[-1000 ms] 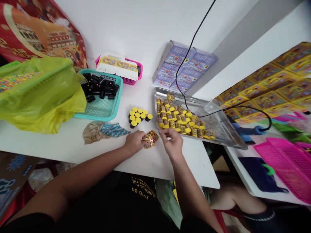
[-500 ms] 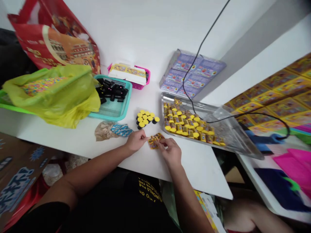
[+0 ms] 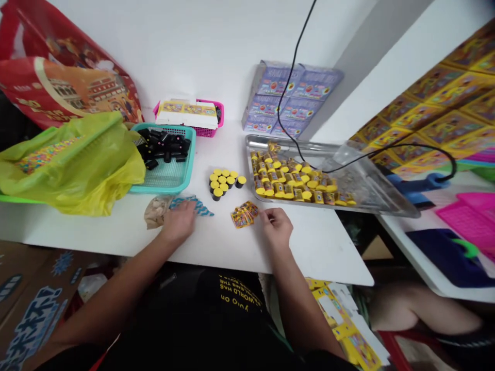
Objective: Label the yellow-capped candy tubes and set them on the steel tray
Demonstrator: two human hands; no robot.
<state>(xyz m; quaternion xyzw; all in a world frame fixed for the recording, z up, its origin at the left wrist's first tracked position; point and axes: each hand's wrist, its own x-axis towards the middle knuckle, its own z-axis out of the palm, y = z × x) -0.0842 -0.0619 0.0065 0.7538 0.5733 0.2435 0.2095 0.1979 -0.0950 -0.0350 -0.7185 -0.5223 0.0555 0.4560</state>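
A small pile of yellow-and-orange printed sachets (image 3: 244, 214) lies on the white table (image 3: 309, 247), and my right hand (image 3: 275, 229) rests just to its right, apart from it, with nothing in its loosely curled fingers. My left hand (image 3: 178, 221) lies on a blue patterned cloth (image 3: 192, 205), next to a crumpled beige cloth (image 3: 157, 213). Close behind the sachets stands a tight cluster of small black cylinders with yellow caps (image 3: 223, 183). A steel tray (image 3: 328, 149) holds many yellow-capped cylinders wrapped in printed labels (image 3: 290, 180).
A teal basket (image 3: 181, 175) holds black cylinders, behind it a pink basket (image 3: 209, 129) with printed cards. A yellow-green plastic bag (image 3: 73, 175) lies at left. Purple boxes (image 3: 290, 98) stand behind the tray, under a black cable (image 3: 294, 87). A seated person's leg (image 3: 421, 309) shows lower right.
My left hand has moved left off the sachets onto the blue cloth. My right hand has let go of the sachets and sits slightly right of them. The view has shifted a little.
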